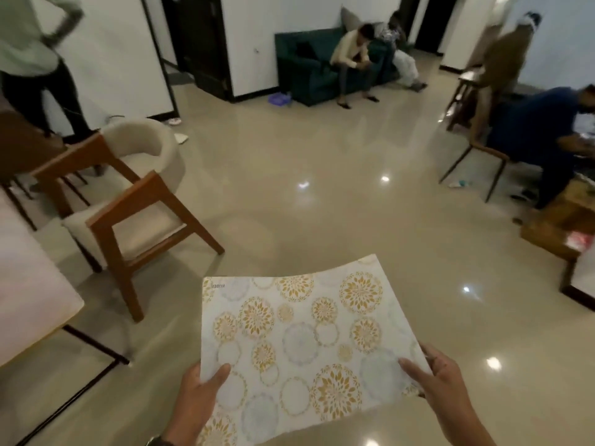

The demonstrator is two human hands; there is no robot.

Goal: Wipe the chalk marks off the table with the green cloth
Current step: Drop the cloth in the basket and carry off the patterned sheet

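Observation:
I hold a white sheet (pixel 299 342) printed with gold and grey flower circles flat in front of me, above the floor. My left hand (pixel 199 400) grips its near left edge, thumb on top. My right hand (pixel 441 381) grips the near right edge the same way. A white table (pixel 29 284) shows at the left edge of the view; I see no chalk marks on the part in view. No green cloth is in view.
A wooden armchair (pixel 128 204) with cream cushions stands left of centre beside the table. The shiny tiled floor (pixel 322 188) stretches ahead. People sit on a green sofa (pixel 309 72) at the back and on a chair (pixel 483 156) at the right. Another person stands at the far left.

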